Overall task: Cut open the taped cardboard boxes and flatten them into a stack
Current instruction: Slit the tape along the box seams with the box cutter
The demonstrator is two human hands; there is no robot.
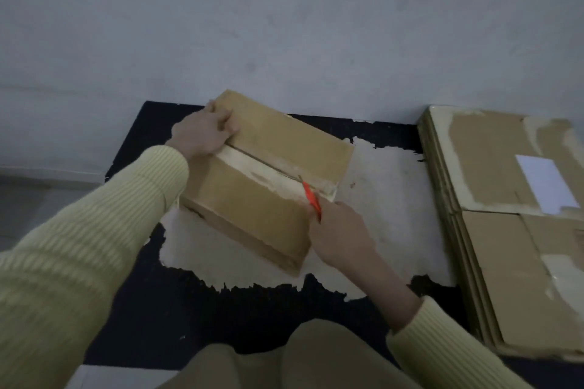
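While the cardboard box (262,180) lies on the worn black mat (158,309), its far left corner is gripped by the left hand (202,136), with the fingers bent over the edge. An orange cutter (311,199) is held tightly in the right hand (341,234), and its tip is placed on the taped seam (252,161) near the right end of the box. At the right, apart from the box, a stack of flattened boxes (505,230) is seen.

At three o'clock the flattened stack (505,246) runs off the edge. The orange cutter (311,199): handle buried in the right hand (341,237), blade too blurred to read. On the box (268,136), the seam's ten-o'clock end slips under the left hand (202,133).
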